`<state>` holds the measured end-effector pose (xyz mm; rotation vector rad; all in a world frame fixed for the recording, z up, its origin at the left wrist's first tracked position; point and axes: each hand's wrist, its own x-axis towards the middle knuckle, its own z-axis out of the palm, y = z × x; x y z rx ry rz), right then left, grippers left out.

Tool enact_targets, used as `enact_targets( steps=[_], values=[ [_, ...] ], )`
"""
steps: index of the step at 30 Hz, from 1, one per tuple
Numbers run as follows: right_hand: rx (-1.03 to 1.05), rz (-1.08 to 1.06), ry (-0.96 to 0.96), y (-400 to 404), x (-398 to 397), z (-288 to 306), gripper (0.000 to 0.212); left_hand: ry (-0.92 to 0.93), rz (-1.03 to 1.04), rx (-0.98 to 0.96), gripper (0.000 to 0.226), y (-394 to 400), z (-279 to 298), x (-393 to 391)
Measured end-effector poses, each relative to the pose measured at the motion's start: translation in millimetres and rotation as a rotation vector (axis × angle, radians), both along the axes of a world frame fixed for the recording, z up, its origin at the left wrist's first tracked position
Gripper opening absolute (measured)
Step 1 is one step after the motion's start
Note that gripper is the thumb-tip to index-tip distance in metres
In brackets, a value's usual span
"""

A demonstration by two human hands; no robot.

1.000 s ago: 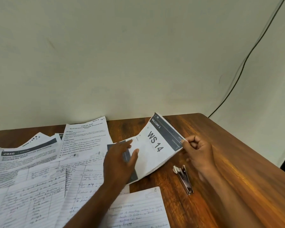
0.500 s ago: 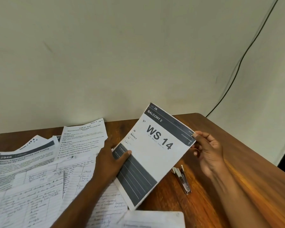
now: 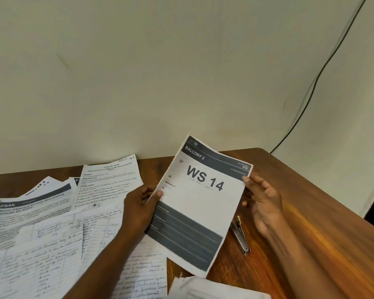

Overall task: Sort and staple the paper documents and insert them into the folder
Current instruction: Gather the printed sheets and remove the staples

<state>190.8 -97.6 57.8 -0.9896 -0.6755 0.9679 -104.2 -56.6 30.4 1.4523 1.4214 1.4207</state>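
Observation:
A printed sheet reading "WS 14" and "Balcony 2" [image 3: 203, 199] is held up off the table, tilted, face toward me. My left hand [image 3: 141, 207] grips its left edge, thumb on the front. My right hand [image 3: 262, 200] pinches its upper right corner with thumb and fingertips. A metal stapler [image 3: 241, 237] lies on the wood just below the sheet's right edge, under my right wrist. Several loose papers [image 3: 41, 229], printed and handwritten, overlap on the left. No folder is in sight.
The wooden table [image 3: 311, 223] meets a plain wall at the back; its right corner is rounded. A black cable [image 3: 324, 67] runs down the wall to that corner. More handwritten sheets [image 3: 145, 275] and a white sheet [image 3: 214, 290] lie near the front edge.
The "WS 14" sheet has been lifted from lying on the table and turned upright toward me. My left hand went from resting flat on it to gripping its left edge.

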Motion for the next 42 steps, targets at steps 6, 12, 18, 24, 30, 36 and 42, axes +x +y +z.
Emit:
enact_targets(
  steps=[6, 12, 18, 24, 30, 36, 42],
  values=[
    [-0.029, 0.188, -0.313, -3.7, -20.5, -5.0, 0.031, -0.104, 0.135, 0.059, 0.014, 3.5, 4.6, -0.7],
    [-0.084, 0.271, -0.507, -7.8, -37.2, -6.5, 0.03, -0.255, 0.228, 0.025, 0.017, 7.0, 5.5, 7.1],
    [-0.138, 0.215, -0.47, -1.7, -27.2, -10.2, 0.03, -0.34, 0.132, -0.051, 0.024, 3.6, 4.1, 17.9],
    [-0.224, -0.044, -0.246, 8.5, 5.3, -7.0, 0.02, -0.372, -0.201, -0.088, 0.042, -12.2, 8.5, 31.3],
    [-0.326, -0.143, -0.235, 12.9, 24.2, -11.4, 0.011, -0.355, -0.317, -0.109, 0.039, -22.9, 14.1, 48.9],
    [-0.361, -0.228, -0.269, 0.8, 48.3, 5.7, 0.008, -0.224, -0.336, -0.118, 0.039, -31.8, 21.4, 69.0],
    [-0.462, -0.196, -0.519, -28.9, 83.4, 20.0, 0.011, -0.135, -0.356, -0.115, 0.039, -47.7, 33.7, 107.6]
  ],
)
